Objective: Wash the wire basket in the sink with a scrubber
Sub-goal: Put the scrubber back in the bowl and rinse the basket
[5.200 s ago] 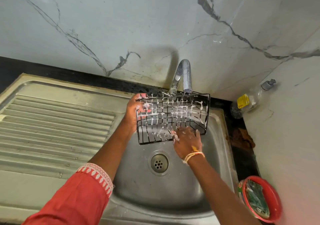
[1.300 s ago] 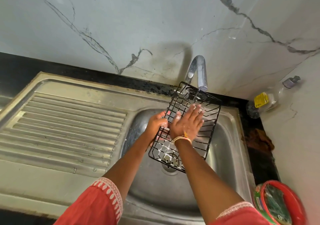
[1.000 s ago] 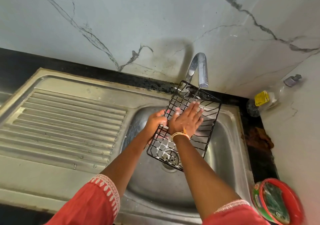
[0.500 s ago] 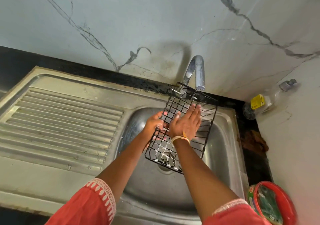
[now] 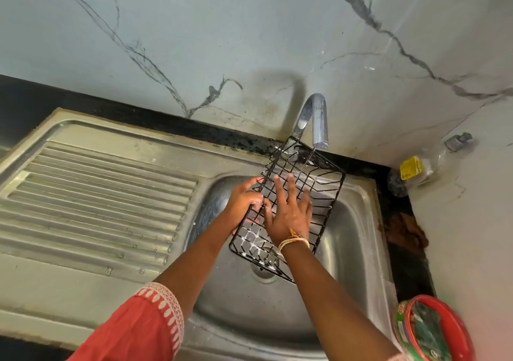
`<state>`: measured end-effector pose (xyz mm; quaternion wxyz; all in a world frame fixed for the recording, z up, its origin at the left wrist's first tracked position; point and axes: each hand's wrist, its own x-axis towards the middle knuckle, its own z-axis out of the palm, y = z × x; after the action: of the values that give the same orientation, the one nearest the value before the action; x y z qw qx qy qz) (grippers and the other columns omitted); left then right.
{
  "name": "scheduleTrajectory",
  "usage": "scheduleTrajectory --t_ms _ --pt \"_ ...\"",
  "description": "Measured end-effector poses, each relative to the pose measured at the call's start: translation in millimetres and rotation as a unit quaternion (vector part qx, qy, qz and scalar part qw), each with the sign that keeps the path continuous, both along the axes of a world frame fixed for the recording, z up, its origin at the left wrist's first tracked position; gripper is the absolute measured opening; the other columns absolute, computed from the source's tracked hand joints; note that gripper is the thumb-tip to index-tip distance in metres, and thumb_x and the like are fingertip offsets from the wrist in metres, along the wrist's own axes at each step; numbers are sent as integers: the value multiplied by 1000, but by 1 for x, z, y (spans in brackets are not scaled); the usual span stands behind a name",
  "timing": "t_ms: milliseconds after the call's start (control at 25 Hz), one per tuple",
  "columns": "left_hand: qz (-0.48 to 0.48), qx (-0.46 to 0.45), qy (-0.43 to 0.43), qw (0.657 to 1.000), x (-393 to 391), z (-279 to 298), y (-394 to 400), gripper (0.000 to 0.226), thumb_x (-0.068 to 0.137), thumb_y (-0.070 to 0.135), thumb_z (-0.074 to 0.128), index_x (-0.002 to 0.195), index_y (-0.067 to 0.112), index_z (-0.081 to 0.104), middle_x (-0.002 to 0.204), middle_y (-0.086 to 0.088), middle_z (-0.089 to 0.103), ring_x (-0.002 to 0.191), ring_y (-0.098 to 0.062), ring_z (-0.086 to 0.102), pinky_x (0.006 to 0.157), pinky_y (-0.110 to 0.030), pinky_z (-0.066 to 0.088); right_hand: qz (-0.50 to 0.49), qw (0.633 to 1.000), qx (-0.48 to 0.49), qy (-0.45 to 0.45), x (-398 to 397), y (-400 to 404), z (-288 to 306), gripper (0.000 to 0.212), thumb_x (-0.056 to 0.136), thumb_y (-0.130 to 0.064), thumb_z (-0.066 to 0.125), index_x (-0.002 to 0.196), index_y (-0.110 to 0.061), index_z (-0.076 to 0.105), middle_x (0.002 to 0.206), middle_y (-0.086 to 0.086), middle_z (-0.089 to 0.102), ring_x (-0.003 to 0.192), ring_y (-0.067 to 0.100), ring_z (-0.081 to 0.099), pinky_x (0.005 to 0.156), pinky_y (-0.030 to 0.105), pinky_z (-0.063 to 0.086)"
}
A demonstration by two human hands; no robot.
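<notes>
Since the first frame the wire basket [image 5: 288, 208] has tilted lengthwise, most foam rinsed off.

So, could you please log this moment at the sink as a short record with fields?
basket: black wire basket, tilted over the sink bowl, its far end under the tap
tap: chrome tap, thin stream of water falling onto the basket
left hand: left hand grips the basket's left edge
right hand: right hand lies flat on the mesh, fingers spread
suds: white foam on the basket's near end
scrubber: in neither hand
nearby: red tub at the right; clear pump bottle in the corner
</notes>
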<state>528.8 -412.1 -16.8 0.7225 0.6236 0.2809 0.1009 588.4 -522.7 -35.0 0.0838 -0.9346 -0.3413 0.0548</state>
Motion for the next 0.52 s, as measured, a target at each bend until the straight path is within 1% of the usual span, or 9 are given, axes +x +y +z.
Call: scheduleTrajectory --t_ms 40,120,200,280,360,400,440,480,520 --pt "11 -4 -5 1000 -2 -3 1 70 60 7 52 130 10 51 53 19 61 42 -1 47 49 -14 41 -47 999 -11 16 -4 0 4 70 97 -51 29 149 -35 -15 158 4 -22 143 46 -7 113 59 20" --pt "-1 -11 -27 1000 -5 0 -2 63 55 7 52 116 22 56 61 17 63 42 -2 46 47 -15 42 -125 986 -85 74 -22 12 19 80 98 -41 42 150 -25 -17 156 15 -23 142 49 -2 109 54 33" --pt "-23 1 -39 999 -3 3 -3 62 53 5 52 110 29 56 72 -5 58 42 -2 45 46 -14 41 -131 977 -118 116 -44 20 33 86 92 -30 58 150 -10 -2 155 24 7 139 44 26 102 41 43" --pt "-38 9 -39 998 -2 5 -1 70 54 4 50 120 28 53 81 -8 53 41 -1 45 45 -13 39 -96 988 -53 111 -38 15 38 65 85 -19 64 138 -7 28 129 18 51 114 33 58 81 35 50" --pt "-51 0 -40 998 -2 11 3 84 55 4 49 138 16 46 90 1 57 47 -1 49 48 -14 43 -81 978 104 161 -20 5 44 31 82 -11 63 112 -11 55 100 10 68 89 25 67 71 34 55" --pt "-60 -3 -31 998 -3 15 3 87 56 4 49 142 13 44 104 3 58 59 -3 55 57 -17 49 -122 934 234 240 -6 4 46 19 82 -5 62 100 -11 61 94 11 70 81 24 69 70 37 58" --pt "-65 -10 -26 998 -4 19 2 87 56 5 49 143 16 45 118 2 56 76 -7 60 74 -27 54 -196 831 382 352 10 6 49 15 84 1 59 95 -9 62 92 15 71 77 25 69 70 41 59" --pt "-63 -20 -22 998 -8 22 0 85 56 6 50 139 23 49 129 -2 54 92 -13 62 90 -40 51 -263 676 516 456 25 8 52 16 86 3 54 96 -8 61 92 17 71 76 26 70 73 43 57" --pt "-57 -32 -23 998 -10 23 -2 82 55 7 49 134 27 54 134 -10 54 102 -19 62 96 -47 47 -285 535 599 523 36 9 54 16 88 1 51 98 -8 61 92 15 72 79 26 69 77 42 55"
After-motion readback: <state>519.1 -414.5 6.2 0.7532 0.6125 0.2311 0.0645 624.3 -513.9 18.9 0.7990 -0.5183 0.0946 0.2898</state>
